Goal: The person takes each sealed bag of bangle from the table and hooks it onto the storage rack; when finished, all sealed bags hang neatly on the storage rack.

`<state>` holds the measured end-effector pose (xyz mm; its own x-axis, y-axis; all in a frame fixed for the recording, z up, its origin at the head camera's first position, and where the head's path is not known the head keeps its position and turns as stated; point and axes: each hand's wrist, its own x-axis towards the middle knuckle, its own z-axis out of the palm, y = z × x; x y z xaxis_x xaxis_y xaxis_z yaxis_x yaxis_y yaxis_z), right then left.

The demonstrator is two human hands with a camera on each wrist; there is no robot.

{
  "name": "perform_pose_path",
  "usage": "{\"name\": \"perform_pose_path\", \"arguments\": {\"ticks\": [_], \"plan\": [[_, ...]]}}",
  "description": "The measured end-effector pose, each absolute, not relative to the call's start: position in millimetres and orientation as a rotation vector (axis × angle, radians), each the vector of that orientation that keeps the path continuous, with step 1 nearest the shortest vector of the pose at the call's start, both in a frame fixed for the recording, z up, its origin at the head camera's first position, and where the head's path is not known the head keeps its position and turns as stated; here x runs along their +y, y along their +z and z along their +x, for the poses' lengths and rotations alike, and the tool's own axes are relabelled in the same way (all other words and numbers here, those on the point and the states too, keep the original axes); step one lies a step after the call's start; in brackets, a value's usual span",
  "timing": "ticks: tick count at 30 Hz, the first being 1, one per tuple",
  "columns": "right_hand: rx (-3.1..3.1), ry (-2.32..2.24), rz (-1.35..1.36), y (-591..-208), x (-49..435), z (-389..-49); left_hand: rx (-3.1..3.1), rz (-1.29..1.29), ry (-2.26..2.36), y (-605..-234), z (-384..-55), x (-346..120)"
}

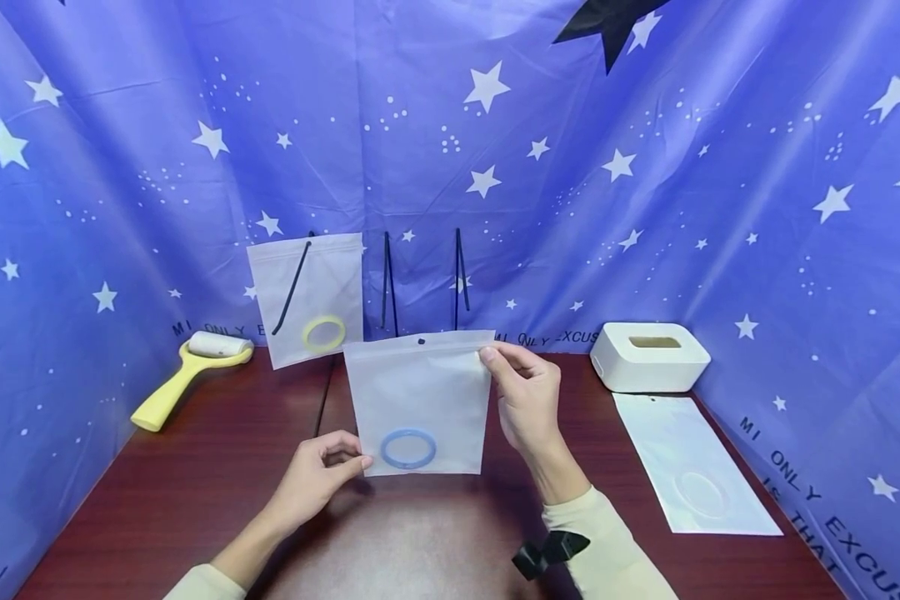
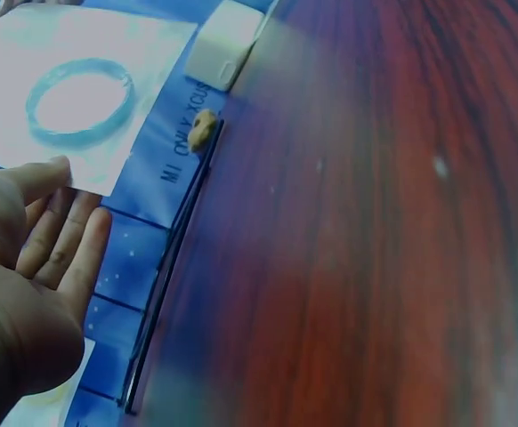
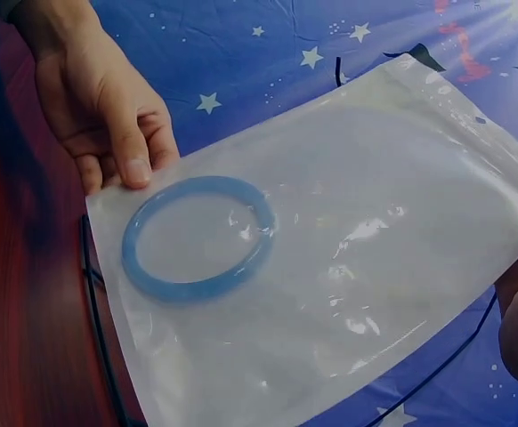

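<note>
I find the white pouch point(image 1: 427, 392) upright over the surface point(image 1: 435, 537), my left hand point(image 1: 313, 475) pinching its lower left corner, my right hand point(image 1: 528, 400) its upper right, presumably to keep it flat.

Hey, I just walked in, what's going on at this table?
Someone is holding up a glossy white plastic pouch with a round blue ring inside: the right hand pinches its upper right corner, the left hand its lower left. Behind, to the left, a second white pouch with a round yellow ring hangs on a thin black hook. A third white pouch lies on the dark red table at right.
</note>
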<state>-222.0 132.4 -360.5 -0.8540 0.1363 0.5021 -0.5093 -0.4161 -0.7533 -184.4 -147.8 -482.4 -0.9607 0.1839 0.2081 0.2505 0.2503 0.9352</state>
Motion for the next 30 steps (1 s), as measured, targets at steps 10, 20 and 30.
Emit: {"name": "perform_pose_path", "arguments": {"ticks": [10,20,30], "plan": [[-1.594,2.157,0.51,-357,127,-222,-2.447,-0.37,-1.701,-484,-184,-171],[-1.759,2.014,0.484,-349,110,-230,-2.44,-0.297,-1.678,-483,-190,-191],[-1.751,2.08,0.512,-352,102,-243,-2.443,-0.253,-1.718,-488,-200,-199]]}}
